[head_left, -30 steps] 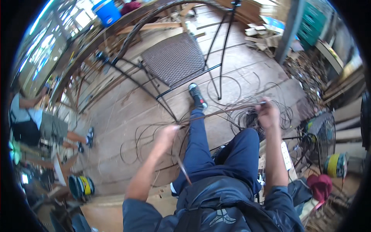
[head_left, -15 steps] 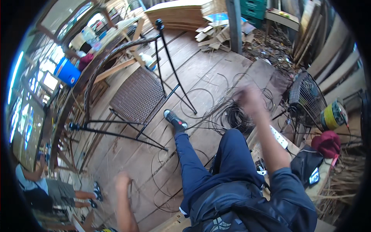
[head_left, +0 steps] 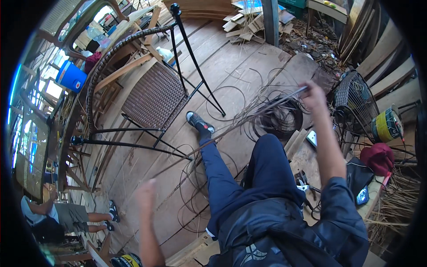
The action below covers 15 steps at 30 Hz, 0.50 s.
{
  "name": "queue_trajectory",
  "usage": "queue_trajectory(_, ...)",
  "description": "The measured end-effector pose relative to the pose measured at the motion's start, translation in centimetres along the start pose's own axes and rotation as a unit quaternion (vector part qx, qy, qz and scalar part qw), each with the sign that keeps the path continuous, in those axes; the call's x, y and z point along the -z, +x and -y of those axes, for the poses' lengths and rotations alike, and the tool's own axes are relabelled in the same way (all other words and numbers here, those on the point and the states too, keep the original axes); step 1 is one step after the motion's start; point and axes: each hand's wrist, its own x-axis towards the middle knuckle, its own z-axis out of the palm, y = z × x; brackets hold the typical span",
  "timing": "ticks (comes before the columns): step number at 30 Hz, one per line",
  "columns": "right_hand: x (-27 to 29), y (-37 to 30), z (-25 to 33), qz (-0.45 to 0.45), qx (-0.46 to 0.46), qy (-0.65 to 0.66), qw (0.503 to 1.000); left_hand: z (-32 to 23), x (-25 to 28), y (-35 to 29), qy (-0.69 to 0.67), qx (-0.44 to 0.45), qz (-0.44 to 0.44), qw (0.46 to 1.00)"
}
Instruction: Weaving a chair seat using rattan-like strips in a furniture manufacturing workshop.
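Dark brown weaving strands stretch on a slant across my lap. Their upper end is in my right hand, whose fingers are closed round them. Down at the left, my left hand is slightly blurred, its fingers closed at the other end of a strand. Under the strands, a loose coil of the same dark strand lies on the floor by my right knee. In front to the left stands a chair with a woven brown seat, a black metal frame and a wrapped, curved rail.
A fan, a yellow-green can and a maroon cloth sit at my right. Pliers and a phone lie on the bench beside me. A person stands at far left. Wood scraps are piled near a post.
My right hand has moved up and right with the strands, which are now drawn straight. My left hand has risen slightly. The view has shifted a little.
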Motion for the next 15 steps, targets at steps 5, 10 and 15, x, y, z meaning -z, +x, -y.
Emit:
queue_trajectory(5,9.0,5.4,12.0,-0.002,0.099,0.138,0.985,19.1,9.6,-2.9,0.433,0.259,-0.029,0.863)
queue_trajectory(10,-4.9,-3.5,0.1,0.093,0.057,0.04,0.993,7.1,3.0,3.0,0.39,-0.011,0.049,0.919)
queue_trajectory(15,-18.4,-21.4,-13.0,0.29,-0.155,0.068,0.942,-15.9,-6.6,6.9,-0.355,-0.086,0.017,0.931)
